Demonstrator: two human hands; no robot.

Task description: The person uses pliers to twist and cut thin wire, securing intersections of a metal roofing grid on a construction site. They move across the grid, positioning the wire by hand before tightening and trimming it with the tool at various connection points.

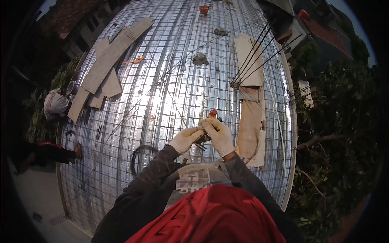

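Note:
My left hand (186, 139), in a whitish work glove, is closed with its fingertips drawn together in front of my chest. Touching it fingertip to fingertip is my right hand (219, 137), gloved alike and also pinched closed. Whatever lies between the fingers is too small to make out. Just beyond the fingertips shows a small red-and-yellow object (212, 114), its lower part hidden by the hands. Below both hands spreads a steel rebar mesh (178, 89) over shiny ribbed metal decking. A coil of dark wire (133, 161) rests left of my left forearm.
Long boards (109, 60) lie at the left, and more planks (248, 121) at the right. Several rebar rods (253, 56) stick up beside the right planks. An orange object (135, 60) and an orange bucket (204, 9) sit farther off. A person (56, 103) is at the left edge.

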